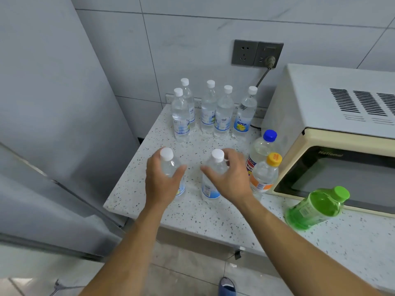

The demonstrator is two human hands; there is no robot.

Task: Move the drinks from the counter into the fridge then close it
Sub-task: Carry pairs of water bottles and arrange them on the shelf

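Note:
Two clear water bottles with white caps stand at the front of the speckled counter [192,216]. My left hand [160,184] wraps around the left bottle [170,166], thumb on its right side. My right hand [232,180] curls round the right bottle [210,190], thumb across its front and fingers by the cap. Several more white-capped water bottles [222,112] stand in a group at the back. A blue-capped bottle [261,148] and an orange-capped bottle [265,174] stand by the microwave. A green bottle [316,208] lies on its side at the right. The grey fridge [53,103] stands left of the counter.
A cream microwave [331,116] fills the counter's right side, its cord running to a wall socket [256,53]. A grey fridge panel [42,206] juts toward me at the lower left. The tiled floor and a blue shoe [227,286] show below the counter edge.

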